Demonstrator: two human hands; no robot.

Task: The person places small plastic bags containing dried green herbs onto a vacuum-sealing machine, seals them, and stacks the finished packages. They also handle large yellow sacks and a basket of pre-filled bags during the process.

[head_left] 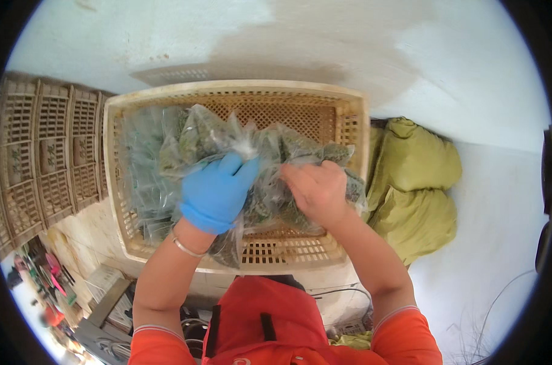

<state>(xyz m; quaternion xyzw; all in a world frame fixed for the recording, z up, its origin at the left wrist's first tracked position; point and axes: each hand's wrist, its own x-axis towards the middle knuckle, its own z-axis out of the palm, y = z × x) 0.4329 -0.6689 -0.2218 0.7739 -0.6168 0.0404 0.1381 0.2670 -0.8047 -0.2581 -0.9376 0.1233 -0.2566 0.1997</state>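
A cream plastic crate [227,86] with slotted walls stands in front of me, holding several clear plastic bags of dried green, leafy-looking stuff. My left hand [218,188], in a blue glove, has its fingers closed on a gathered, crumpled part of a clear plastic bag [206,137] in the crate's middle. My bare right hand [317,190] pinches the film of a bag [306,146] just to the right. Whether both hands hold the same bag I cannot tell. More flat clear bags [147,164] lie stacked along the crate's left side.
Brown slatted crates [51,146] are stacked at the left. Full yellow-green sacks [422,161] lie against the wall at the right. A pale stained wall [361,36] rises behind the crate. Bright clutter [51,286] shows at the lower left, and a thin cable [349,289] runs below the crate.
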